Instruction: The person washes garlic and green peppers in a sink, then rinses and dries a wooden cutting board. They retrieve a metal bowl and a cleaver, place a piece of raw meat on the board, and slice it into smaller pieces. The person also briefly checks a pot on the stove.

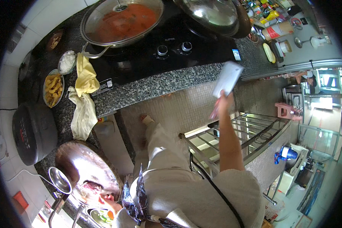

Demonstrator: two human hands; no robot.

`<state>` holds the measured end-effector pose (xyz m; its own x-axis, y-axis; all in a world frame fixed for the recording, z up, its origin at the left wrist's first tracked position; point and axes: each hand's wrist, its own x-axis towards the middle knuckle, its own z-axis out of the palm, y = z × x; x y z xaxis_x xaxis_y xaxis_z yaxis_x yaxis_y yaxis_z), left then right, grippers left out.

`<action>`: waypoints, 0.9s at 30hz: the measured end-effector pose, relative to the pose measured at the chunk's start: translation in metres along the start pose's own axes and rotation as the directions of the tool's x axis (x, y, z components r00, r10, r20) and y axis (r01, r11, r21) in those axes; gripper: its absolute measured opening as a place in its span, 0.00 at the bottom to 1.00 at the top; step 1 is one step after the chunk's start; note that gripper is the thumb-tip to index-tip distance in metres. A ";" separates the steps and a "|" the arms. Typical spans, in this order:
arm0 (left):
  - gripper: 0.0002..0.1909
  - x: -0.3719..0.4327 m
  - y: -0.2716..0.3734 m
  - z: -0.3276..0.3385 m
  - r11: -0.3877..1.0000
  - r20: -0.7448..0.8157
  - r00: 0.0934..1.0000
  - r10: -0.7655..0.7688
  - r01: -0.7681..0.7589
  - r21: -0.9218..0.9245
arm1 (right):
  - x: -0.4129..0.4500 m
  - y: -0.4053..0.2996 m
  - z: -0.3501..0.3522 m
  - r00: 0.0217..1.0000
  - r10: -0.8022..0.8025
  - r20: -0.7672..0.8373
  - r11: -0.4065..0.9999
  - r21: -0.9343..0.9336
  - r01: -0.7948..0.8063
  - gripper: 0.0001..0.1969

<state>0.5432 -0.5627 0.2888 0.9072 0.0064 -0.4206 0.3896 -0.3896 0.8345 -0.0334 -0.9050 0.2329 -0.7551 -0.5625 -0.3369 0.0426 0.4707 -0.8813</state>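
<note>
My right hand (225,102) is raised at the right, closed round the reddish handle of a broad-bladed cleaver (228,78), its blade tilted up and slightly blurred. At the lower left, my left hand (109,201) is at the edge of a round wooden chopping board (84,162), its fingers beside a piece of raw meat (91,187). Glare and the fingers' angle hide whether they grip it. A bowl of cut vegetables (101,218) sits just below this hand.
A lidded pan of red sauce (122,24) and a covered wok (208,14) stand on the cooktop (171,48). Cloths (84,114), a dish of yellow food (53,88) and a dark appliance (34,134) line the left counter. A metal rack (245,134) is behind the right arm. A faucet (57,208) borders the board.
</note>
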 end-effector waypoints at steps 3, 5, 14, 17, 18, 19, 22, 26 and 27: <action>0.14 0.014 -0.009 0.007 0.999 -0.008 1.000 -0.025 0.026 0.024 | 0.112 -0.043 -0.042 0.734 -0.596 -0.326 0.717 -0.627 0.304 0.16; 0.16 0.010 -0.002 0.002 0.997 -0.030 0.998 -0.057 0.059 0.052 | 0.059 -0.062 0.002 0.807 -0.545 -0.226 0.704 -0.647 0.294 0.21; 0.17 0.012 -0.005 0.001 0.999 -0.008 1.000 -0.009 0.010 0.050 | -0.075 0.135 0.026 0.977 -0.209 0.039 0.901 -0.380 0.208 0.29; 0.16 0.029 -0.013 -0.013 0.997 0.024 1.000 -0.012 0.010 0.070 | -0.011 0.054 0.041 0.865 -0.470 -0.176 0.874 -0.232 0.427 0.26; 0.15 0.032 -0.016 -0.011 0.997 0.048 0.999 -0.020 0.017 0.074 | 0.007 0.029 0.050 0.870 -0.438 -0.226 0.898 -0.057 0.437 0.25; 0.15 0.030 -0.015 -0.009 0.997 0.054 0.998 -0.019 0.015 0.072 | 0.015 0.014 0.062 0.897 -0.374 -0.238 0.886 0.195 0.421 0.24; 0.15 0.024 -0.004 0.002 0.998 0.073 0.997 -0.013 0.008 0.068 | -0.061 0.055 0.087 0.690 -0.717 -0.095 0.651 -0.444 0.615 0.27; 0.14 0.017 -0.003 0.003 0.999 0.058 0.998 -0.032 0.030 0.043 | -0.170 0.106 0.024 0.731 -0.463 0.502 0.744 -0.229 0.628 0.26; 0.14 0.015 -0.004 0.002 0.999 0.045 0.998 -0.037 0.035 0.029 | -0.173 0.088 0.012 0.590 -0.495 0.638 0.693 -0.120 0.711 0.25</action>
<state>0.5546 -0.5624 0.2788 0.8843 -0.0207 -0.4665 0.4167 -0.4160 0.8083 0.1084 -0.7744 0.2099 -0.0488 -0.9985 0.0258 -0.5860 0.0077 -0.8103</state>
